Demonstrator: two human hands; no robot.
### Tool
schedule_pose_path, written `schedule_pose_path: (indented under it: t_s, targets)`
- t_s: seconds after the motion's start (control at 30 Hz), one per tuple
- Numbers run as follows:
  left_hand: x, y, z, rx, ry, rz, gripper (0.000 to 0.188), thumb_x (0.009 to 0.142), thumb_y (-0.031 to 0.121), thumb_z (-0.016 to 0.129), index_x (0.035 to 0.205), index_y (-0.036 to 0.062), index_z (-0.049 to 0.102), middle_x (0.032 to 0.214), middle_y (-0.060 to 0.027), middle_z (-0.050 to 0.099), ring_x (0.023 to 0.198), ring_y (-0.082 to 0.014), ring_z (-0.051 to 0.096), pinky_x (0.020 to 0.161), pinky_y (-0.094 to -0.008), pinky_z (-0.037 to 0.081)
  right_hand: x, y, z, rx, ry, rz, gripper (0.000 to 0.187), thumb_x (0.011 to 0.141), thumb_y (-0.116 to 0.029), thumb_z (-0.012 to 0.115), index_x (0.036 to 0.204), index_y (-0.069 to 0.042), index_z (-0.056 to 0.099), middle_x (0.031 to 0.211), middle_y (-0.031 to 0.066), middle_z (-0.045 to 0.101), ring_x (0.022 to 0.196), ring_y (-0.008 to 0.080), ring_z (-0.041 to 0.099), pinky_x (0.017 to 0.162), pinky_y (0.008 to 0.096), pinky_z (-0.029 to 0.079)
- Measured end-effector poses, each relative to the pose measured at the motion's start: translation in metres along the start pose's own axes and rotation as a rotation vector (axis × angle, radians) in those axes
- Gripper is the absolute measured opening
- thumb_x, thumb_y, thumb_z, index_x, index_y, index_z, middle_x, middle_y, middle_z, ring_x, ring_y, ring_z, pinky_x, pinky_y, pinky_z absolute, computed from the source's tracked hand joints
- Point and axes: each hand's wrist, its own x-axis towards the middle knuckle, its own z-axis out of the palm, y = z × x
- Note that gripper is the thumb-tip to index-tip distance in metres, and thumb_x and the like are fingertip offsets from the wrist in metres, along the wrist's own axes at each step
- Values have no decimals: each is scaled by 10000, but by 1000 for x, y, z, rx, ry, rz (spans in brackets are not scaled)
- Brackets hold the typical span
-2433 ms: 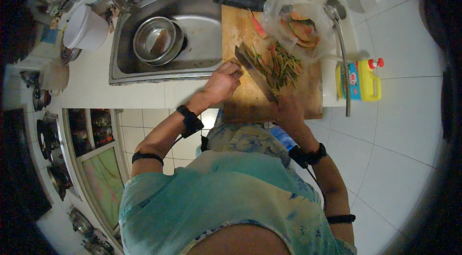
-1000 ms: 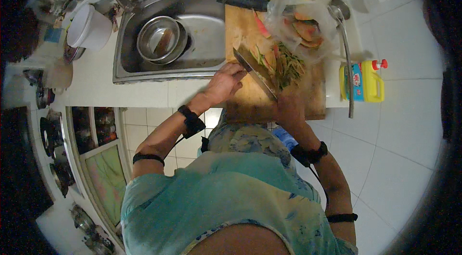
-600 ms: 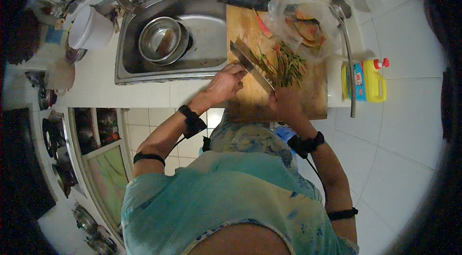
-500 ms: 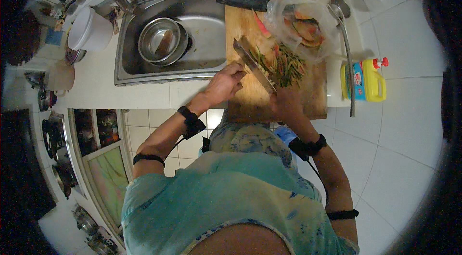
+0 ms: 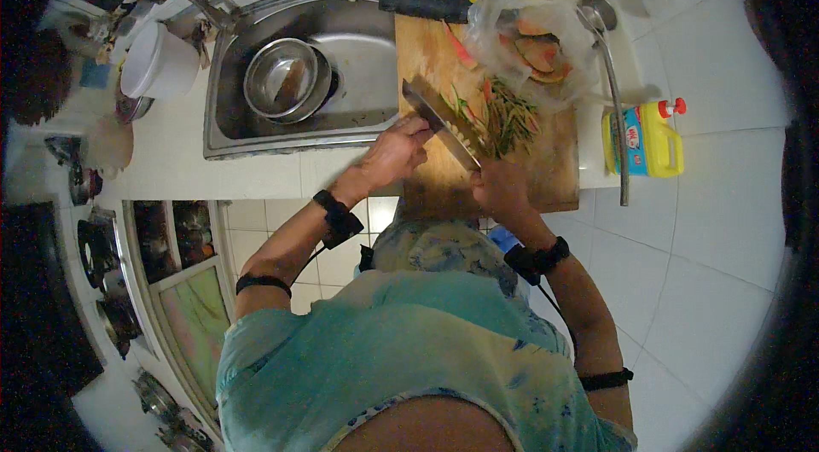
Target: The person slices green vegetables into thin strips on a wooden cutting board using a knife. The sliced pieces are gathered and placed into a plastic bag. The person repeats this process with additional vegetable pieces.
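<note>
My right hand (image 5: 502, 188) is closed round the handle of a kitchen knife (image 5: 439, 123). The blade slants from the handle up to the far left, over the wooden cutting board (image 5: 546, 183). Small pale chopped bits (image 5: 466, 143) lie along the blade's right side. Beyond them is a heap of thin green strips (image 5: 512, 115), some with reddish edges. My left hand (image 5: 399, 151) has its fingers curled close to the left side of the blade, at the board's left edge. What its fingertips hold, if anything, is hidden.
A clear plastic bag (image 5: 503, 17) with orange-red peelings and a red strip (image 5: 458, 45) lie on the board's far part. Left is a steel sink (image 5: 367, 42) holding metal bowls (image 5: 281, 81). A ladle (image 5: 616, 102) and yellow bottle (image 5: 661, 140) are at right.
The knife and my right hand have shifted slightly left and nearer to me. My left hand has stayed about where it was, with the blade now closer to its fingers.
</note>
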Motion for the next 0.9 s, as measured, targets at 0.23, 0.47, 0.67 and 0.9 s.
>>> schedule_pose_path:
  t_s: [0.23, 0.47, 0.67, 0.9]
  targets:
    - [28, 5, -6, 141, 38, 260, 387, 681, 78, 661, 1056, 0, 612, 1183, -151, 553, 1110, -310, 519, 917, -383, 455, -10, 13, -26, 95, -22, 357, 219, 777, -204, 564, 810, 3, 627, 716, 224, 606, 709, 398, 599, 613, 479, 458]
    - [107, -39, -14, 223, 217, 238, 370, 704, 86, 649, 1069, 38, 615, 1225, -131, 548, 1076, -327, 544, 925, -390, 446, -42, 17, -41, 43, 259, 248, 229, 777, -207, 584, 820, 14, 620, 753, 225, 606, 702, 418, 575, 614, 504, 439]
    - [162, -68, -11, 300, 152, 192, 434, 715, 63, 614, 1147, 54, 572, 1243, -133, 541, 1093, -346, 525, 947, -403, 437, -65, 9, -44, 38, 240, 203, 200, 751, -199, 606, 746, 0, 601, 672, 222, 570, 646, 411, 565, 574, 501, 437]
    - [144, -62, -22, 289, 74, 101, 376, 694, 45, 625, 1065, 98, 595, 1081, -116, 585, 1028, -322, 541, 847, -398, 476, -68, 7, -44, 73, -145, 260, 340, 780, -312, 628, 1071, -137, 630, 696, 151, 632, 675, 367, 619, 583, 485, 488]
